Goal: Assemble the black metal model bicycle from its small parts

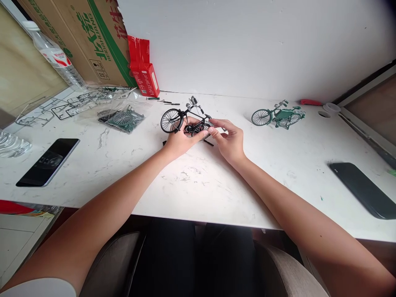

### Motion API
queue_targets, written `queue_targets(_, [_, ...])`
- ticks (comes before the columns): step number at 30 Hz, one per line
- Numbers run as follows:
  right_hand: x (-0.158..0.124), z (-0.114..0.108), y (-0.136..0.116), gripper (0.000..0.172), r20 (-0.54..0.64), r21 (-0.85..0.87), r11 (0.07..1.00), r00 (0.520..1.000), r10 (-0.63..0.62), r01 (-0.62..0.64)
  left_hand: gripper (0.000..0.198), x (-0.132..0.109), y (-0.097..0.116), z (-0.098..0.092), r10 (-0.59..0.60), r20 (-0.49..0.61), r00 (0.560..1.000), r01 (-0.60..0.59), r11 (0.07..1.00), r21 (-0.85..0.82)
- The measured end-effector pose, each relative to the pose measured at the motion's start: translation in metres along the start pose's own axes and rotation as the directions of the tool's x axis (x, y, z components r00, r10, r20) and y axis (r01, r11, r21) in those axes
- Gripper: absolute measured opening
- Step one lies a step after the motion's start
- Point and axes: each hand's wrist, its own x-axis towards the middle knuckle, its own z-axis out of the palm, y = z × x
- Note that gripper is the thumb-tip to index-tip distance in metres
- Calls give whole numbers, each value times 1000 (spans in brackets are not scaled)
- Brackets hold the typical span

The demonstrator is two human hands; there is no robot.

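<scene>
A black model bicycle (172, 120) is held just over the white table, its front wheel to the left and its handlebar up. My left hand (183, 138) is closed around its lower middle, the thumb reaching toward the rear wheel. At the rear end, my right hand (228, 138) pinches the bicycle between thumb and fingers; a small silvery part (224, 129) shows beside those fingers. Beneath the hands, a thin black piece (208, 143) lies on the table. To the right stands a green model bicycle (283, 115).
On the left lie a bag of green parts (122, 119), empty part frames (68, 105) and a phone (48, 162). Behind them stand a carton (93, 49), a bottle (54, 55) and a red packet (144, 70). A dark phone-shaped object (363, 189) rests at right.
</scene>
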Motion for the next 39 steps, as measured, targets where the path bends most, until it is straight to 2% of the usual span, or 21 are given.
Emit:
queue_targets(10, [2,-2,0,43,-11,53,992,993,116,-116,49,0,-2,2,-114,11,993,114,991,-73])
queue_targets(18, [2,-1,-1,44,-8,80,987,990,141,-140,48,0,-2,0,-112,16,994,113,990,-86])
queue_targets(22, [3,-1,-5,41,-33,86,987,990,140,-136,50,6,4,-5,-180,105,978,197,963,-182])
queue_targets(24, [3,-1,-7,40,-47,82,989,990,131,-127,50,8,9,-8,-176,181,968,218,945,-244])
queue_targets(27, [4,-1,-8,42,-48,82,988,990,135,-131,50,11,15,-11,-170,228,959,235,925,-298])
queue_targets(30, [4,-2,-8,43,-47,81,988,989,139,-135,52,12,17,-12,-195,255,947,272,910,-312])
queue_targets(34, [4,-3,-6,42,-52,37,994,994,100,-98,54,12,14,-12,-259,233,937,327,885,-332])
queue_targets(39, [4,-4,-7,47,-29,-28,997,997,67,-68,47,13,12,-12,-258,279,925,352,859,-373])
